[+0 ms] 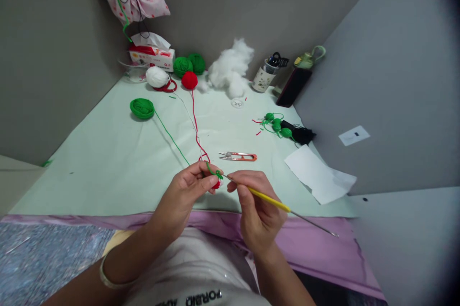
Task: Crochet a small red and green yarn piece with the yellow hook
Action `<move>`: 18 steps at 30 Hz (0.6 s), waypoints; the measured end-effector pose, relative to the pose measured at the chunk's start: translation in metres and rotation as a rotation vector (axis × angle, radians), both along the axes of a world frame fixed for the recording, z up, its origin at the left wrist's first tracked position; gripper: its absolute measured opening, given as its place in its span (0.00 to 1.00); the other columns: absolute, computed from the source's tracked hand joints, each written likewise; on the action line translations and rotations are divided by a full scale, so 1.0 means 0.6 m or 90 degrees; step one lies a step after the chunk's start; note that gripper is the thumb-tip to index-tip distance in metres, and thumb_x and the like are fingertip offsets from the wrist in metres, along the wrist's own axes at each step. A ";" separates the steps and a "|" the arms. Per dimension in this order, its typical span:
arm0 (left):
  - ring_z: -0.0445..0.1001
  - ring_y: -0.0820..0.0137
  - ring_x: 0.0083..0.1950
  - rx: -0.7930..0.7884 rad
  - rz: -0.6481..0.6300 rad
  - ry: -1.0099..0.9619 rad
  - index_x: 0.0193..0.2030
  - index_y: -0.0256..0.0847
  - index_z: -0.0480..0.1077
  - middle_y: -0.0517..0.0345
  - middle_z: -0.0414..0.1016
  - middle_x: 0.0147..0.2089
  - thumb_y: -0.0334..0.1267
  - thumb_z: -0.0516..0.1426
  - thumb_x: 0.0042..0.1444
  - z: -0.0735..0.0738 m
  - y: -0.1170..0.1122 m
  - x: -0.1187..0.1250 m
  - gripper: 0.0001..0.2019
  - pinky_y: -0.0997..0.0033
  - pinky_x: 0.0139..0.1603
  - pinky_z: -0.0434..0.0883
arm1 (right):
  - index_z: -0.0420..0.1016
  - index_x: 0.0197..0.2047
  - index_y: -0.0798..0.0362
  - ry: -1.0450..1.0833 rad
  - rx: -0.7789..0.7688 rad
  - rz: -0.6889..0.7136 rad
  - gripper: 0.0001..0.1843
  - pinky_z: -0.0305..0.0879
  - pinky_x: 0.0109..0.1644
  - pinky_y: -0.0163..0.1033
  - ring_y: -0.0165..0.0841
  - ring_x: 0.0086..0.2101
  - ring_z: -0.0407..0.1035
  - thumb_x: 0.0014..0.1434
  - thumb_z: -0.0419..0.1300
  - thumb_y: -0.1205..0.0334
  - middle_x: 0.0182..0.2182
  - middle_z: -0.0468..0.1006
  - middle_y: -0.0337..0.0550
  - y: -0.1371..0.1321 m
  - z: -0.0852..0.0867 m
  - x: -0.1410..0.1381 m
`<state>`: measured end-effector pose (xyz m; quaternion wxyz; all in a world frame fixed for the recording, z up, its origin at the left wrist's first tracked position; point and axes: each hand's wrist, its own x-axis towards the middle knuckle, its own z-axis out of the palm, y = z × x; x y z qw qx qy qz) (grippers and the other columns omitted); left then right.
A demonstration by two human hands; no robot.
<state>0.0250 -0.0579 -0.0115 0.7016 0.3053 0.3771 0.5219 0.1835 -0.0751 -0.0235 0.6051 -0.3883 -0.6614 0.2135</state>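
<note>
My left hand (190,188) pinches a small crochet piece (217,183) of red, white and green yarn. Between the fingers of my right hand (259,205) is a crochet hook (269,198) with a yellow handle; its front tip meets the green stitches, and its back end points down to the right. A green strand runs from the piece to a green yarn ball (142,108) at the left. Red and white strands lead back to a red yarn ball (189,80) and a white yarn ball (157,76). My left fingers partly cover the piece.
Orange-handled thread snips (239,156) lie just beyond my hands. White stuffing (232,69), a tissue box (153,57) and a pen cup (264,76) stand along the back. At right are green crocheted balls (276,124), a phone (293,86) and white paper (318,174).
</note>
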 end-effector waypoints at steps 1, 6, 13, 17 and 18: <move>0.70 0.70 0.37 0.002 0.002 0.002 0.36 0.43 0.82 0.60 0.77 0.36 0.39 0.71 0.54 0.000 0.000 0.000 0.06 0.71 0.41 0.68 | 0.82 0.54 0.43 -0.007 0.005 0.000 0.17 0.77 0.42 0.48 0.39 0.40 0.79 0.69 0.59 0.72 0.40 0.85 0.44 0.000 0.000 0.000; 0.69 0.70 0.36 0.008 0.000 0.003 0.37 0.43 0.82 0.60 0.77 0.35 0.38 0.71 0.55 -0.001 0.000 -0.001 0.05 0.70 0.41 0.67 | 0.81 0.55 0.44 -0.030 0.019 -0.002 0.18 0.77 0.42 0.48 0.39 0.41 0.79 0.69 0.59 0.73 0.41 0.85 0.44 -0.002 0.003 0.003; 0.70 0.70 0.37 0.005 -0.008 -0.001 0.37 0.43 0.82 0.60 0.78 0.36 0.39 0.71 0.56 -0.001 -0.005 0.000 0.05 0.71 0.42 0.68 | 0.81 0.55 0.44 -0.043 0.020 0.004 0.19 0.76 0.43 0.46 0.38 0.41 0.79 0.69 0.59 0.74 0.41 0.85 0.43 -0.002 0.006 0.002; 0.70 0.71 0.37 0.007 -0.036 -0.020 0.37 0.43 0.82 0.60 0.77 0.33 0.40 0.72 0.55 -0.003 -0.005 0.002 0.06 0.72 0.41 0.68 | 0.81 0.55 0.44 -0.031 0.006 0.026 0.19 0.76 0.44 0.46 0.37 0.42 0.79 0.70 0.58 0.74 0.41 0.85 0.43 0.003 0.006 -0.003; 0.71 0.71 0.37 0.007 -0.041 -0.023 0.37 0.43 0.82 0.60 0.77 0.34 0.40 0.72 0.56 -0.003 -0.005 0.002 0.07 0.72 0.42 0.68 | 0.81 0.54 0.44 -0.018 -0.002 0.033 0.18 0.75 0.45 0.45 0.37 0.42 0.78 0.70 0.58 0.74 0.41 0.85 0.43 0.005 0.005 -0.003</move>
